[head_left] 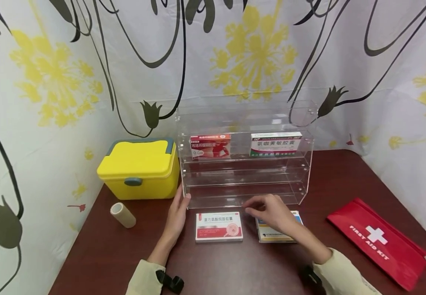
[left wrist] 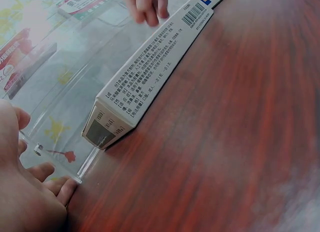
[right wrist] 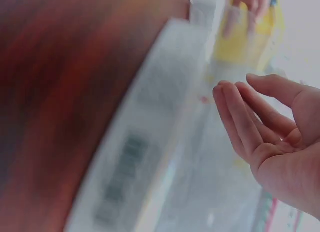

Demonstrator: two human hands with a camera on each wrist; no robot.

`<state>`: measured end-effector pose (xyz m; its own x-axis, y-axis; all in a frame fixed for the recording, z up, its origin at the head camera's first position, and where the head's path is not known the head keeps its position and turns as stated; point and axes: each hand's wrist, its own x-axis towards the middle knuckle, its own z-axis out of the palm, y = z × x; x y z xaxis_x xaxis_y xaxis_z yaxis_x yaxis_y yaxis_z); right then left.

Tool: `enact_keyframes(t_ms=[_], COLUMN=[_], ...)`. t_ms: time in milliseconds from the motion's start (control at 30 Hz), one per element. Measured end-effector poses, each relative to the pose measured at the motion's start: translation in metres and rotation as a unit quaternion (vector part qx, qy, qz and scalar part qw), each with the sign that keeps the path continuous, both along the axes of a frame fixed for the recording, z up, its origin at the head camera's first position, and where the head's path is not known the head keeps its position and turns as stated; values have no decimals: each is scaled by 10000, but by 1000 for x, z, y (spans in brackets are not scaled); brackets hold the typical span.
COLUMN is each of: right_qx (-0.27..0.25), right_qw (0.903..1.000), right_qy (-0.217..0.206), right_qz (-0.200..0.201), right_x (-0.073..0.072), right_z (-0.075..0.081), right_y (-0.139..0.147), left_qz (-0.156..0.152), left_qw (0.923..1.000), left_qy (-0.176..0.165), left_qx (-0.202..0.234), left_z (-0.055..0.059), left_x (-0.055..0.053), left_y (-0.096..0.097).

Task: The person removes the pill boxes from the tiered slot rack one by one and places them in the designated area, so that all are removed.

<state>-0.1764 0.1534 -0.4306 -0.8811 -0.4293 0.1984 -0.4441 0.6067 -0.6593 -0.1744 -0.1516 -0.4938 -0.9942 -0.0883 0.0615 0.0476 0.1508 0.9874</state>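
Note:
A clear acrylic display rack (head_left: 246, 176) stands on the table, with a red-and-white medicine box (head_left: 210, 146) and a white-and-green one (head_left: 276, 144) on its upper shelf. My left hand (head_left: 176, 215) holds the rack's left side panel near the lower front corner, thumb and fingers on either side of it. Between the hands lies a white-and-red medicine box (head_left: 218, 227), flat before the rack. My right hand (head_left: 272, 211), fingers loosely bent and holding nothing, hovers at the rack's lower front edge. It partly covers a blue-and-yellow medicine box (head_left: 272, 233) beneath.
A yellow lidded case (head_left: 139, 172) stands left of the rack, close behind my left hand. In front of it is a beige roll of tape (head_left: 123, 215). A red first aid pouch (head_left: 380, 241) lies at the right, and patterned fabric (head_left: 235, 49) hangs around the table.

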Motion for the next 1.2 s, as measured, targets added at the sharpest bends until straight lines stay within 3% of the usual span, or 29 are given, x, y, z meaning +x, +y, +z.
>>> enact_keyframes(t_ms=[333,600,767,933,1200], right_qx=[-294,-186,-273,78,655], right_qw=[9946,9844,9820,9809,9781], right_qy=[850,1362,1463,1415,1500], right_qz=[-518,-1102,-1164,-1334,-1283], right_x=[-7,-24,-45,-60,-67], right_z=[53,105,134,146,146], right_y=[62,82,90,92,88], left_qz=[151,124,32,-45,-132], left_qw=[9998,9999,10000,10000,9998], left_qy=[130,22,-38,-36,-107], left_qx=[-40,26,33,-8,58], left_z=[2,-3,10,29,34], left_x=[5,9,14,22,19], left_y=[-10,-13,-9,-2,6])
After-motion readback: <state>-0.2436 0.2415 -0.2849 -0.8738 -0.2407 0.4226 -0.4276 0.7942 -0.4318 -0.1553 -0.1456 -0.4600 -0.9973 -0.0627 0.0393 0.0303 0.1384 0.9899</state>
